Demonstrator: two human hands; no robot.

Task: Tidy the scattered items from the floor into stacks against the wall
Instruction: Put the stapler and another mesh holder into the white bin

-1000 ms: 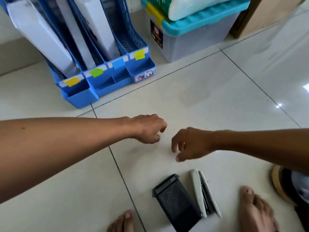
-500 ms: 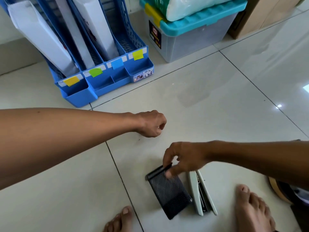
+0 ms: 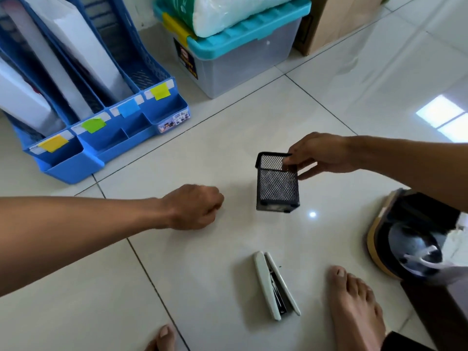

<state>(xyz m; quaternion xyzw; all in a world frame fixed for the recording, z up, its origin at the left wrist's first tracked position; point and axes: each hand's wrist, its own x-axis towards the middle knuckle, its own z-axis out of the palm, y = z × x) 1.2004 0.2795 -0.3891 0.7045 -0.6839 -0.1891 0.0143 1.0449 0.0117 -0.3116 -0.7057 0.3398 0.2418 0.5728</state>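
Observation:
My right hand (image 3: 320,154) pinches the rim of a black mesh pen holder (image 3: 277,184) and holds it upright above the tiled floor, open end up. My left hand (image 3: 193,206) hovers to its left as a fist, fingers curled with nothing seen in them. A white stapler (image 3: 274,285) lies on the floor below the holder, between my feet.
A blue multi-slot file rack (image 3: 98,138) with white folders and coloured tabs stands at the back left. A grey storage bin with a teal lid (image 3: 243,46) and a cardboard box (image 3: 336,19) sit behind. A dark round object (image 3: 415,236) lies at right. My bare feet (image 3: 354,307) are below.
My right hand reached down, took the mesh holder lying on the floor and lifted it upright and away from the stapler. My left hand stayed curled in about the same place.

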